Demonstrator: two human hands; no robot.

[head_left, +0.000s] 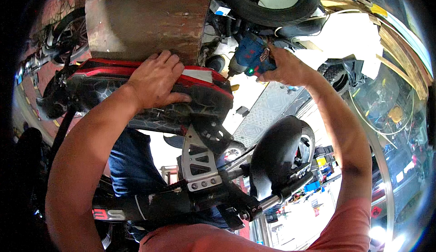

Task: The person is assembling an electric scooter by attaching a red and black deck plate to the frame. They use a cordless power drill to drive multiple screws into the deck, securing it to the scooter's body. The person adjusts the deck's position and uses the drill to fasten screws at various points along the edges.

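Note:
An electric scooter lies on its side in front of me, its dark deck (97, 91) edged with red trim (211, 87). My left hand (156, 79) is clamped over the deck's far edge, fingers bent over the trim and thumb on the near side. In my right hand (288, 66) is a blue cordless driver (251, 54) with a small green light on. Its nose points left at the right end of the trim; whether the bit touches is too dark to tell. Nearer me are a silver bracket (199, 159) and a black-fendered wheel (277, 156).
Beyond the deck stands a brown wooden panel (150, 16). A loose tyre (272, 18) lies at the far middle, another tyre (335, 77) right of my right hand. Wooden planks (399, 56) line the right side; a wheel (68, 32) is at far left.

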